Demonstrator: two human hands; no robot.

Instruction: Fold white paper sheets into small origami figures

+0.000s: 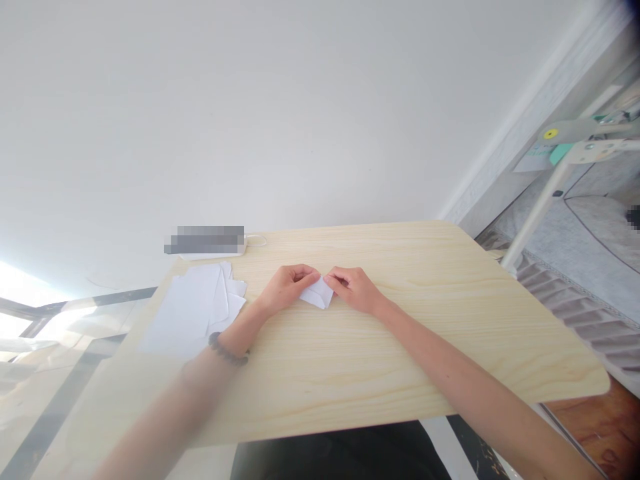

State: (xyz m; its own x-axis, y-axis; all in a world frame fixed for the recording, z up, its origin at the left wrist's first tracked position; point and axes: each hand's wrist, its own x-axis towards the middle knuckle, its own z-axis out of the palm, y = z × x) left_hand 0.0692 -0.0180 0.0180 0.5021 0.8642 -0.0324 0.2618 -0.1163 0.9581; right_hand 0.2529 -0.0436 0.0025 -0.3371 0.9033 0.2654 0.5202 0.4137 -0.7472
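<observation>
Head view: paper [317, 294] between hands [286, 288] [356, 288]

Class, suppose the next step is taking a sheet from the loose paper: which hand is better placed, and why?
Likely the left hand: the loose paper lies close beside its wrist, while the right hand is farther off. Both pinch the small paper, so the left would release it first.

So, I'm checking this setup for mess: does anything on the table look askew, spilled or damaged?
Yes, mildly: on the left of the table, white sheets lie unsquared, with smaller pieces jutting out at angles, their edges uneven, possibly torn. Nothing looks spilled.
</observation>
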